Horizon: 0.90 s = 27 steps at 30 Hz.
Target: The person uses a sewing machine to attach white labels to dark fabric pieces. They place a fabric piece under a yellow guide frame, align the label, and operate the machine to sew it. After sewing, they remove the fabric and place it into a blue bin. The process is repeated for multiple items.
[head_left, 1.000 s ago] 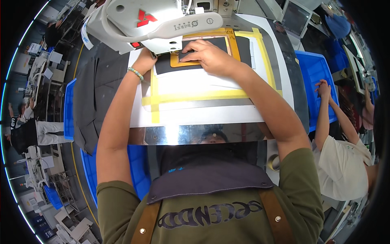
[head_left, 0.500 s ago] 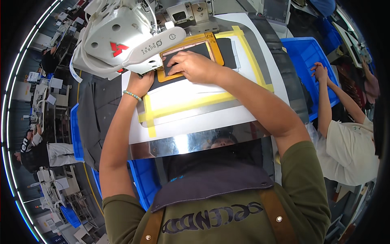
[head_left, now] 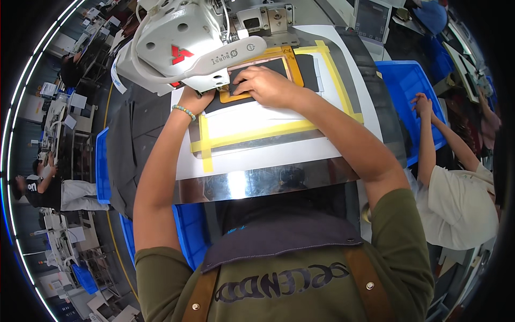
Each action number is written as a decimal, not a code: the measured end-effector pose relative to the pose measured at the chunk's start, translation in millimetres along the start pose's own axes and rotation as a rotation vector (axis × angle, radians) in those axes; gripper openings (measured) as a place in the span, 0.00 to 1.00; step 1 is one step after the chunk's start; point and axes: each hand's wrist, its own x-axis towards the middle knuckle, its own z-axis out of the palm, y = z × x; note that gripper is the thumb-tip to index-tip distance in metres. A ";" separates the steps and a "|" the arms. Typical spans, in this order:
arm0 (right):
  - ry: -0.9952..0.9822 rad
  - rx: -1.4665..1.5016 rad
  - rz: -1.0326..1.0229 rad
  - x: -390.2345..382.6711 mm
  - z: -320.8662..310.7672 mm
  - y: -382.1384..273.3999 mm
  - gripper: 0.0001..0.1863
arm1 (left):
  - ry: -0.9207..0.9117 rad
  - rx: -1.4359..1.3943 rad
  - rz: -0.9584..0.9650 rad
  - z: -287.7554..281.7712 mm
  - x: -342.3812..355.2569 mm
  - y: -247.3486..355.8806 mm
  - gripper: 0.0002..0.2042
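Under the white sewing machine head [head_left: 179,51] lies an amber-yellow frame [head_left: 293,70] with dark fabric [head_left: 276,65] inside its opening. My right hand [head_left: 265,87] rests on that fabric at the frame's near side, fingers bent, apart and pressing down, holding nothing that I can see. My left hand [head_left: 194,102], with a beaded bracelet at the wrist, reaches in at the frame's left end beside the dark cloth. The machine head hides its fingers. Frame and fabric sit on a white sheet [head_left: 257,121] bordered by yellow tape [head_left: 252,132].
A shiny metal edge [head_left: 263,180] runs along the table front. Dark cloth [head_left: 129,145] hangs over the left side. Blue bins stand left, below and at right [head_left: 399,80]. A co-worker's arms [head_left: 429,126] are at the right, near a control screen [head_left: 371,20].
The whole view has shifted slightly, so the machine and table appear a little further right. Both hands keep nearly the same places at the frame, the right still on the fabric.
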 end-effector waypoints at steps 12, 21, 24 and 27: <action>0.012 0.149 0.073 12.3 -16.6 -8.1 0.15 | -0.206 0.036 -0.184 24.7 7.4 -47.1 0.25; 0.005 -0.020 0.156 20.3 -23.3 -6.6 0.19 | -0.247 0.059 -0.125 17.8 12.5 -33.9 0.21; 0.032 -0.073 -0.030 22.5 -11.4 6.6 0.17 | -0.043 -0.177 -0.004 22.4 2.4 -45.9 0.16; -0.046 -0.118 0.046 13.6 -11.1 3.1 0.18 | -0.002 -0.140 -0.042 10.8 -2.2 -23.7 0.16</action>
